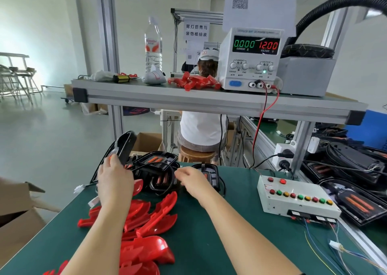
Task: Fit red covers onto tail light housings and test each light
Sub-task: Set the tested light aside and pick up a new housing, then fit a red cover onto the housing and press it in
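Several red covers (pixel 152 224) lie heaped on the green table (pixel 230 243) under my left forearm. Behind them is a pile of black tail light housings (pixel 159 167) with tangled cables. My left hand (pixel 114 180) grips one black housing (pixel 125 146), tilted up on end above the pile's left side. Over the pile's right part, my right hand (pixel 191 180) has its fingers curled down among the housings and cables; whether it grips anything is hidden. Another housing (pixel 211 174) lies just right of that hand.
A white test box (pixel 293 197) with coloured buttons and loose wires sits at the right. On the shelf (pixel 188 98) stand a power supply (pixel 251 61) reading 12.00 V, small red parts (pixel 194 81) and a bottle. More housings (pixel 351 170) fill the right. Cardboard boxes (pixel 18 211) stand left. A person sits beyond.
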